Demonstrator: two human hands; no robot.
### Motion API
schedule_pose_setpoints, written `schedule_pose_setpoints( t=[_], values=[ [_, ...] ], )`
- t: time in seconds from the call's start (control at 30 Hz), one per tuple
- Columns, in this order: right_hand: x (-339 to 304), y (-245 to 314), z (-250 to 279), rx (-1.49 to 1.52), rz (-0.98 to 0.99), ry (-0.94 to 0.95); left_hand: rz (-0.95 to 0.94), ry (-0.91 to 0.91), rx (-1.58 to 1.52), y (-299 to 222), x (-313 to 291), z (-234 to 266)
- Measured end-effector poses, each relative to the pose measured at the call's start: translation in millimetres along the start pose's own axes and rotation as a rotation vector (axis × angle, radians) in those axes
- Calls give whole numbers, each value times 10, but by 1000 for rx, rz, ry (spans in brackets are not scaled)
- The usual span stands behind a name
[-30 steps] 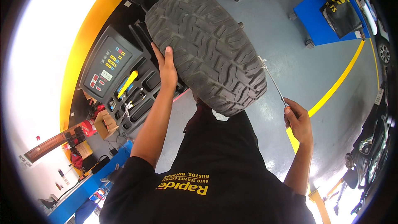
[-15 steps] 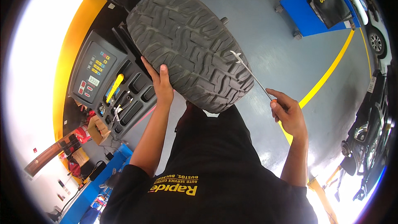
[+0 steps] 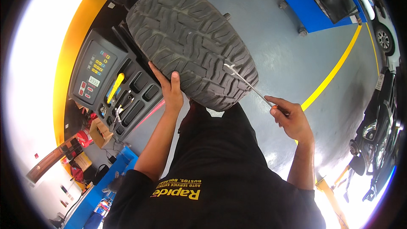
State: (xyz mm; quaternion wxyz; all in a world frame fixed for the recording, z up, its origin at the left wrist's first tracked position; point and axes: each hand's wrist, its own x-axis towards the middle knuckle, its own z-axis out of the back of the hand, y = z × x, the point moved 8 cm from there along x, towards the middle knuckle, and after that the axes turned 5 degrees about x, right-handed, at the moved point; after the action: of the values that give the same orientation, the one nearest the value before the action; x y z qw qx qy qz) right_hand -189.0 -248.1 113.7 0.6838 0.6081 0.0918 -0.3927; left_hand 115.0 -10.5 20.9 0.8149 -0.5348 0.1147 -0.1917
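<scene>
A large black tyre (image 3: 193,44) with chunky tread stands in front of me, tilted in the view. My left hand (image 3: 171,93) rests against its near left edge, thumb and index finger spread apart, the other fingers partly hidden. My right hand (image 3: 292,118) is closed round the orange handle of a screwdriver (image 3: 251,87) with a long thin metal shaft. The shaft lies across the right part of the tread from my view. At its far end sits a small whitish piece (image 3: 229,68), too small to name. Whether the tip touches the rubber I cannot tell.
At left stands a grey machine console (image 3: 97,70) with buttons and moulded trays. A yellow-handled tool (image 3: 115,88) lies on it. A blue wheeled cabinet (image 3: 303,6) stands far right, and a dark vehicle (image 3: 375,138) is at the right edge. Behind the console is a cardboard box (image 3: 101,132).
My right hand has moved slightly left, and the screwdriver's tip has shifted left and nearer over the tread. My left hand sits a little lower and further right along the tyre's edge.
</scene>
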Motion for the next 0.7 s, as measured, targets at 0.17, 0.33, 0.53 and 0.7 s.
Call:
schedule_pose_setpoints(
  t=[0.17,0.33,0.53,0.7],
  values=[
    [-206,-62,-248,217,-239,70,24,5,-25,-45,-62,6],
    [-327,92,-477,341,-358,115,53,11,-175,-59,-60,66],
    [-381,485,-459,-395,60,-186,6,-15,-32,-138,69,187],
    [-474,669,-553,-583,131,-299,-58,-92,125,-256,448,400]
  ],
)
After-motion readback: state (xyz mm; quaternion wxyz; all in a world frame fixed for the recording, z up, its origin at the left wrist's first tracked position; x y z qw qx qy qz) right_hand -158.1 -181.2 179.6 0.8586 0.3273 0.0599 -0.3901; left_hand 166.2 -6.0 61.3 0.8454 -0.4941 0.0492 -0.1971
